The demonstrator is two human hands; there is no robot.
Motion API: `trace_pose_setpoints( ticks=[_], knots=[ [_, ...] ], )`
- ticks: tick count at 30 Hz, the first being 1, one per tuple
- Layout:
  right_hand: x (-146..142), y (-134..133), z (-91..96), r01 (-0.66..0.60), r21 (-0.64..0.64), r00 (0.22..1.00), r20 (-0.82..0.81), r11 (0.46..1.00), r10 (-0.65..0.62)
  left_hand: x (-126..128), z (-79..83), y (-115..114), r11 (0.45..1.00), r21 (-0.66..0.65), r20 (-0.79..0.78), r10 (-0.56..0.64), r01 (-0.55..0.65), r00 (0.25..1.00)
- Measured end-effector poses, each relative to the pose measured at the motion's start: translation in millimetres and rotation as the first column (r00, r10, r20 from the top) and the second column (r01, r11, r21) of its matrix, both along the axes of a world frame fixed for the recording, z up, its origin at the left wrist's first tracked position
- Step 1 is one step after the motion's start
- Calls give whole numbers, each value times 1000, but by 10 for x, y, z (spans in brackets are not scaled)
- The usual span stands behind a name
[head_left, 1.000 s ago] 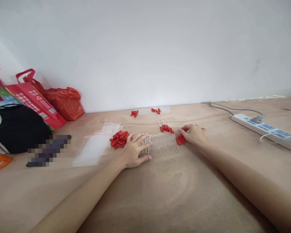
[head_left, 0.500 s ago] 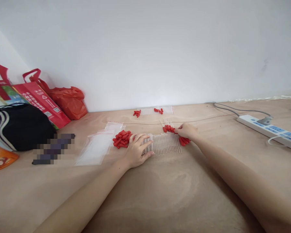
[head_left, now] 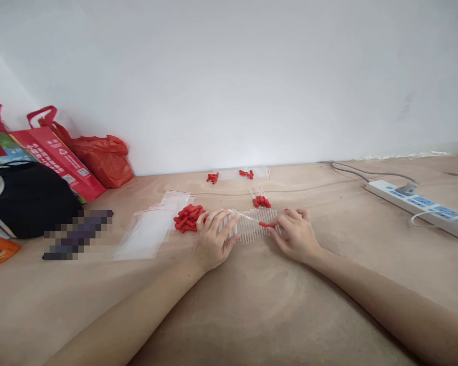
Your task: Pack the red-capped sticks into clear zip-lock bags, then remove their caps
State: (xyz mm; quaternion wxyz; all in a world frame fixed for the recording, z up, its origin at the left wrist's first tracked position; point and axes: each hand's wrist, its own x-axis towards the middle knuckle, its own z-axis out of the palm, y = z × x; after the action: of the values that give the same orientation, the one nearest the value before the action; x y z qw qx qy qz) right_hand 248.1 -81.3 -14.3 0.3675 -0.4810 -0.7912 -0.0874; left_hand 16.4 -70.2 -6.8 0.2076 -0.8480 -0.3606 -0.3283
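Between my hands, a row of thin clear dropper tubes (head_left: 250, 231) lies side by side on the wooden table. My right hand (head_left: 295, 235) pinches the red rubber bulb of a dropper (head_left: 264, 224), whose clear tube slants left across the row. My left hand (head_left: 216, 239) rests at the row's left end, fingers apart; the slanting tube's far end comes close to its fingertips, and I cannot tell whether they touch. Left of that hand is a pile of red rubber bulbs (head_left: 189, 217). Behind the row sit several red-bulbed droppers (head_left: 261, 202), tubes pointing away.
Clear zip bags (head_left: 141, 236) lie to the left. More bags with red bulbs (head_left: 246, 174) are by the wall. A black drawstring bag (head_left: 34, 201), a red shopping bag (head_left: 61, 157) and a red plastic bag (head_left: 107, 160) stand at left; a power strip (head_left: 416, 206) lies right.
My right hand has come from the red bulbs behind and right of the row toward its front, now with a dropper lying across the row. My left hand has stayed nearly in place.
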Motion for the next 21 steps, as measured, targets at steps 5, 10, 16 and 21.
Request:
trace_pose_setpoints(
  ticks=[5, 10, 16, 21],
  knots=[
    [-117, -139, -53, -153, 113, 987, 66, 982, 146, 89, 19, -159, 978, 209, -31, -8, 14, 999],
    [-119, -129, -33, -192, 150, 981, 72, 970, 183, 139, 6, -188, 975, 216, -74, -26, 41, 997],
    [-126, -129, -55, -218, 178, 974, 97, 960, 203, 178, 11, -169, 993, 98, -118, -50, 62, 992],
    [-149, -104, -82, -209, 218, 976, 116, 953, 187, 179, 13, -160, 994, 71, -124, -78, 87, 989]
  ],
)
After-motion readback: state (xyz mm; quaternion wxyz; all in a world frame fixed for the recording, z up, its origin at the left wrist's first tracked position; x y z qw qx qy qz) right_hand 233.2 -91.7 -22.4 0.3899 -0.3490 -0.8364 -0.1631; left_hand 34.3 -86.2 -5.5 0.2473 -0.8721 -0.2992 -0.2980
